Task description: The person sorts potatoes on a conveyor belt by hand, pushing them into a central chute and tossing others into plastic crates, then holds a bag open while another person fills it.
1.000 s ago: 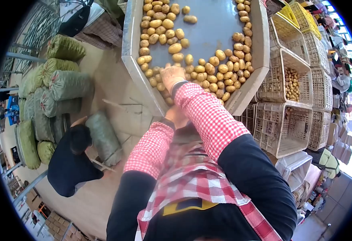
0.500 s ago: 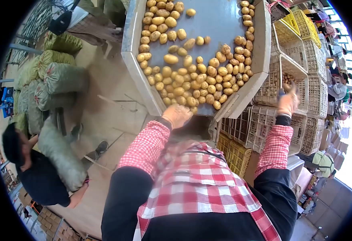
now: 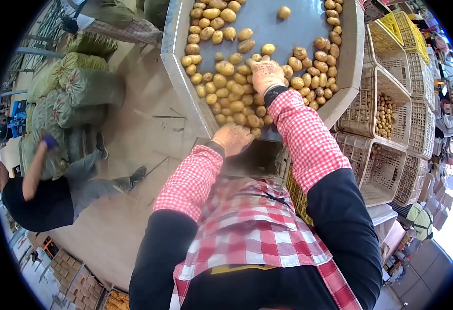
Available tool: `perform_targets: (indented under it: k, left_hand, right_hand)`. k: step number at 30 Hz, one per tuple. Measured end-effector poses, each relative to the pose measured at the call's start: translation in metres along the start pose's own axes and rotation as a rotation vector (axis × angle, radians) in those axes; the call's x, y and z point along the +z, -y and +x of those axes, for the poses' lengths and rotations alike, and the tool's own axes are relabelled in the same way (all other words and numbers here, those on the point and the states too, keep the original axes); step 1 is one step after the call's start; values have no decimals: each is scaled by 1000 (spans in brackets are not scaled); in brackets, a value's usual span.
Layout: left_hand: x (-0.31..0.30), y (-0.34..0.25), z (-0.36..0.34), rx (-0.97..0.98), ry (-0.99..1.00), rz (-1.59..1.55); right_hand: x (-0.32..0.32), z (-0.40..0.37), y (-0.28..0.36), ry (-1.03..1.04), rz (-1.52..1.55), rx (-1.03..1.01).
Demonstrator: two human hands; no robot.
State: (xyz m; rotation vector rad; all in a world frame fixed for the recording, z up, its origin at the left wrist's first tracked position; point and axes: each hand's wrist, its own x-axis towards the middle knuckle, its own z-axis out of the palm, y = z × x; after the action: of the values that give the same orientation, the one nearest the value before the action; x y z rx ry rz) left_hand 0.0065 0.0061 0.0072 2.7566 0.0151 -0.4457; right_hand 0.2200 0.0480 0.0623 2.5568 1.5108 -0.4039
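Note:
Many potatoes [image 3: 226,85] lie loose on a grey metal sorting tray [image 3: 268,26] in front of me, crowded towards its narrow near end. My left hand [image 3: 233,138], in an orange-stained glove, rests at the tray's mouth with its fingers loosely stretched beside the nearest potatoes. Palm down, my right hand [image 3: 266,74] lies over the middle of the pile with its fingers apart, touching potatoes; what is under its palm is hidden.
At right stand stacked plastic crates [image 3: 363,108], one with small potatoes [image 3: 385,116] in it and another below it [image 3: 384,173]. Full green sacks [image 3: 89,95] are piled at left, where a person in black [image 3: 40,196] bends. Another person [image 3: 107,18] stands at upper left.
My right hand has moved left from the crate onto the potatoes in the tray. My left hand stays near the mouth. The person at left no longer holds the sack in their arms.

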Motion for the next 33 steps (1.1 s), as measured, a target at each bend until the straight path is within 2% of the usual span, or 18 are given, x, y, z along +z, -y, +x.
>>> perform_targets:
  k: [2, 4, 9, 11, 12, 14, 16, 17, 18, 19, 20, 22, 23, 24, 27, 30, 31, 33]
  left_hand:
    - [-3, 0, 1, -14, 25, -2]
    - [-8, -2, 1, -17, 20, 1]
    - [-11, -1, -2, -6, 52, 12]
    - [-12, -1, -1, 11, 38, 0]
    - [-14, -1, -1, 7, 60, 7]
    - [-13, 0, 1, 18, 80, 21]
    - [-4, 1, 0, 33, -40, 15]
    - [-3, 3, 3, 44, -43, 26]
    - [0, 1, 2, 41, -75, 8]
    - [1, 1, -1, 35, -109, -4]
    - [-1, 3, -2, 39, -105, 11]
    - [-3, 1, -7, 43, -203, -126]
    - [-5, 4, -12, 60, -381, -271]
    - [-9, 4, -14, 77, -372, -262]
    - [-29, 1, -14, -106, -746, -295]
    - [-15, 4, 4, -482, -606, -110]
    - [-21, 0, 4, -524, -398, -147]
    - [-23, -5, -2, -430, -305, -11]
  right_hand:
    - [-6, 0, -6, 69, 27, 1]
    - [2, -4, -18, -19, 37, -51]
    - [-19, -85, -64, -472, 435, -183]
    - [-10, -117, -132, -758, 512, -142]
    - [-10, -137, -178, -781, 1138, 67]
    - [-30, -175, -207, -890, 73, 609]
    - [-37, -187, -176, -883, 382, 400]
    - [-12, -183, -176, -742, 332, 193]
    - [1, -173, -149, -527, 399, 144]
    - [-2, -161, -106, -503, 484, -91]
    - [6, -149, -76, -357, 464, -148]
    - [53, -133, -30, -236, 463, -138]
    - [66, -138, -13, -221, 414, -76]
    - [76, -146, -2, -200, 366, -11]
    - [113, -173, -8, -200, 357, 37]
    - [111, -204, -6, -152, 327, 34]
    - [110, -207, -12, -129, 379, 43]
    - [111, -206, -21, -211, 467, 112]
